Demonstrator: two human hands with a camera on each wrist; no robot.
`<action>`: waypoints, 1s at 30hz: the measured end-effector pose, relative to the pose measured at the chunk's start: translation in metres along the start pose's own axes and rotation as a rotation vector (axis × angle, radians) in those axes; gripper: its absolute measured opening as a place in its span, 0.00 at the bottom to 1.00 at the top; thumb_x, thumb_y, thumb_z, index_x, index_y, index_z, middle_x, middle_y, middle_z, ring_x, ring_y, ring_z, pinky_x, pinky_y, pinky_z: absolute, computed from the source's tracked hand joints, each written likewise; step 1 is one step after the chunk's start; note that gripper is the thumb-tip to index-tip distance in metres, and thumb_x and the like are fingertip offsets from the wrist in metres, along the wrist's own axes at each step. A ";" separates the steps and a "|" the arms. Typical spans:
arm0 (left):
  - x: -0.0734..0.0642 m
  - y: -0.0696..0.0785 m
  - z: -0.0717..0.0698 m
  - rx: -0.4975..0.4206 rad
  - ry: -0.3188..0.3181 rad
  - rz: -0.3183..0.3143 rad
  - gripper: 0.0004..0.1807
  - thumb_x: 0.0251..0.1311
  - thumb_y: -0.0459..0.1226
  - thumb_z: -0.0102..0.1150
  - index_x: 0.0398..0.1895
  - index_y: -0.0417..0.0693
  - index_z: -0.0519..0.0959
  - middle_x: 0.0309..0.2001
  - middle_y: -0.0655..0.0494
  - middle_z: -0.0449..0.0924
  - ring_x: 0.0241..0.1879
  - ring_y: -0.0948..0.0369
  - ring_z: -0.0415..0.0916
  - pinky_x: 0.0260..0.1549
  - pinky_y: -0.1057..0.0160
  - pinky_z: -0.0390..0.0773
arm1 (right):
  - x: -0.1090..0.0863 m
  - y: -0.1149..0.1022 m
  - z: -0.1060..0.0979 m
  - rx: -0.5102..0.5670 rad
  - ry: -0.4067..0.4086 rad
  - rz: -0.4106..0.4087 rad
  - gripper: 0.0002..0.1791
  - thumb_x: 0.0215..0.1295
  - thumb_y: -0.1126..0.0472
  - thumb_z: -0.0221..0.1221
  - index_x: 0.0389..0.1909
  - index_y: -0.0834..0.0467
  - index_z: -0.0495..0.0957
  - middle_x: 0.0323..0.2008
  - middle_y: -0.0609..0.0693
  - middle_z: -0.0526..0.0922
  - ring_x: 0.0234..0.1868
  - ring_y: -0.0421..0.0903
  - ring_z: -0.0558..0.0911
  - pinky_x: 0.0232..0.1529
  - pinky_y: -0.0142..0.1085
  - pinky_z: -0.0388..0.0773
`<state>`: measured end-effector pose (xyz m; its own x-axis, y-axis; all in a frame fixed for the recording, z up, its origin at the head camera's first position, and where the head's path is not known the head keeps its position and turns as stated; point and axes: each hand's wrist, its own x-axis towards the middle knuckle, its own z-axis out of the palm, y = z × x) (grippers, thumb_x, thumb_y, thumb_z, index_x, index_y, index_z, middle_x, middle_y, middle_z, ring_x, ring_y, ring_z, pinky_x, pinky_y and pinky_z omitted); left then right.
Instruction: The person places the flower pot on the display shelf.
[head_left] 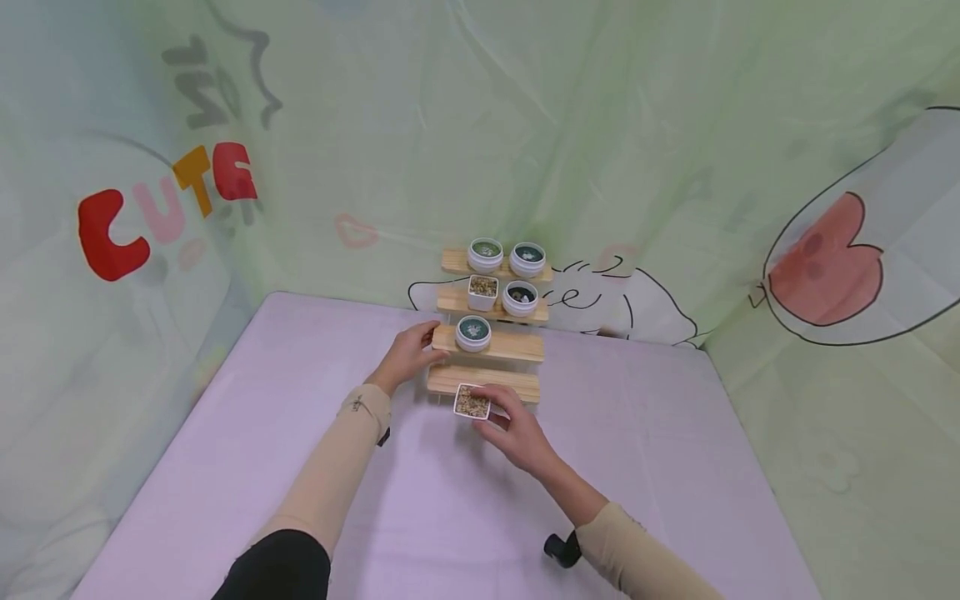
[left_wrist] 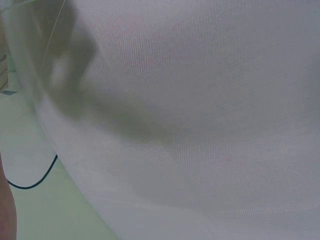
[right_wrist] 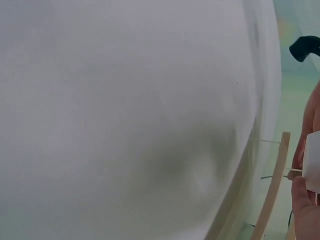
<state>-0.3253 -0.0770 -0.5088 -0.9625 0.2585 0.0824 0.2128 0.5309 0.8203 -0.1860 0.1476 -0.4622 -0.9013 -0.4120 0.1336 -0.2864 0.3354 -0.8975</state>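
A tiered wooden shelf (head_left: 517, 346) stands at the far side of the table. My left hand (head_left: 408, 358) grips the left end of its third board from the top, thumb in front and fingers behind. In my right hand (head_left: 517, 429) I hold a small square white pot (head_left: 472, 403) filled with tan gravel-like bits, fingers on its upper edge and thumb lower at its side. The pot overlaps the front of the lowest board (head_left: 483, 381). In the right wrist view the white pot (right_wrist: 312, 162) shows its outer wall at the right edge.
A round pot (head_left: 474, 333) sits on the third board, left of my right hand. Above it are a square pot (head_left: 483, 292) and round pots (head_left: 520, 297) (head_left: 486, 255) (head_left: 527, 260). The lilac tabletop (head_left: 637, 433) spreads around, with printed curtains (head_left: 480, 125) behind.
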 end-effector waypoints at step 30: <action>0.001 -0.001 0.001 0.004 -0.011 0.008 0.40 0.58 0.40 0.68 0.69 0.31 0.63 0.65 0.36 0.68 0.64 0.48 0.70 0.64 0.59 0.73 | 0.028 0.001 -0.045 0.034 0.208 0.039 0.24 0.63 0.73 0.61 0.61 0.70 0.71 0.61 0.65 0.69 0.63 0.61 0.71 0.62 0.48 0.75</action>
<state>-0.3267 -0.0768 -0.5100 -0.9587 0.2722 0.0828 0.2216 0.5320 0.8173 -0.2264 0.1747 -0.4406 -0.9601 -0.2146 0.1794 -0.2423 0.3176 -0.9167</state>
